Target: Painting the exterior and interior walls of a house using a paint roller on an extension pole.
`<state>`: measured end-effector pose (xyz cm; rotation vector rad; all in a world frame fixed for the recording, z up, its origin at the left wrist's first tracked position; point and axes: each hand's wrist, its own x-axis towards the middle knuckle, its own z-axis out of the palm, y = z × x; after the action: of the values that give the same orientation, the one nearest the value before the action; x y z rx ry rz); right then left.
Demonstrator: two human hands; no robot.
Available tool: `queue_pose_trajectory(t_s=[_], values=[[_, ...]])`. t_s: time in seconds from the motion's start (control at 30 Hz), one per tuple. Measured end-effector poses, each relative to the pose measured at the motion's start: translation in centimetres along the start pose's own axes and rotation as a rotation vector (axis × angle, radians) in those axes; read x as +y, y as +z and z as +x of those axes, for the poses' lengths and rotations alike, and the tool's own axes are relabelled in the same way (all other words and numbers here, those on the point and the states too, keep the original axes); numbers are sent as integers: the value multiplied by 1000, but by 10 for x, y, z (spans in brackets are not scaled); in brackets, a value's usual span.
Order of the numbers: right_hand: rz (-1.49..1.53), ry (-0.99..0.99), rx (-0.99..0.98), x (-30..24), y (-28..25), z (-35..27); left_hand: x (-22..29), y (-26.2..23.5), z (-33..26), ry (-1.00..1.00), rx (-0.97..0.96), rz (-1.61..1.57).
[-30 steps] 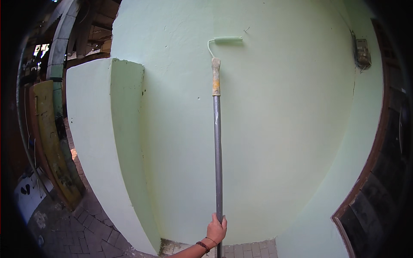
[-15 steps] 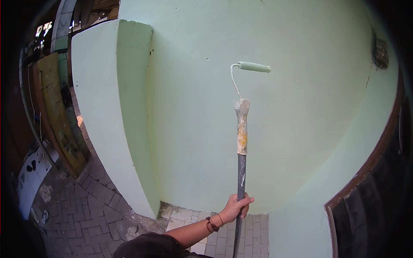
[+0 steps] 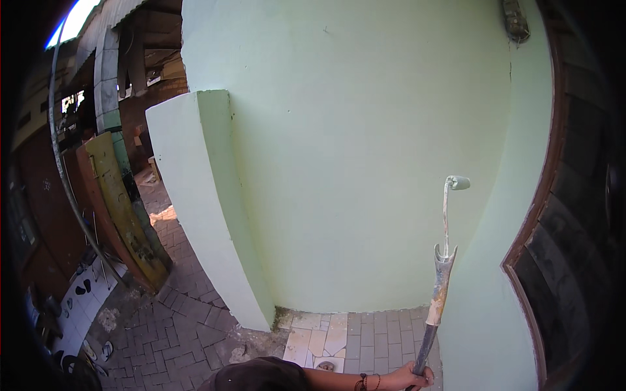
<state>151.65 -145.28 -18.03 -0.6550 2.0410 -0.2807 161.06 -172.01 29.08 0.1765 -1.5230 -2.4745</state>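
My left hand, with a dark bracelet at the wrist, is closed around the pole of a paint roller near the bottom edge. The dark pole rises, tilting slightly right, to a paint-smeared, pale split sleeve and a thin, whitened wire frame. At its top, the short-looking, pale green roller head appears almost end-on before the light green wall, near the right corner. I cannot tell whether it touches the wall. My right hand is out of view.
A low green partition wall stands left. On the right is a brown-framed dark window; a meter-like box hangs above. Below lie grey pavers and a small round object. Sandals lie far left.
The roller has gone down and to the right, and its head has turned from side-on to nearly end-on. My left hand has moved lower and right with the pole. The view has shifted.
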Motion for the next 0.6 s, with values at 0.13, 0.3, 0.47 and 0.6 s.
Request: queue_pose_trajectory(t_s=[0.13,0.3,0.47,0.6], values=[[84,-14,49,19,4,-30,-36,68,3,-77,-96,77],[185,7,135,50,13,-25,-48,108,19,-113,-81,198],[326,130,197,94,43,-40,-50,170,57,-71,-224,240],[295,185,456,141,57,-34,-72,228,65,-155,-545,237]])
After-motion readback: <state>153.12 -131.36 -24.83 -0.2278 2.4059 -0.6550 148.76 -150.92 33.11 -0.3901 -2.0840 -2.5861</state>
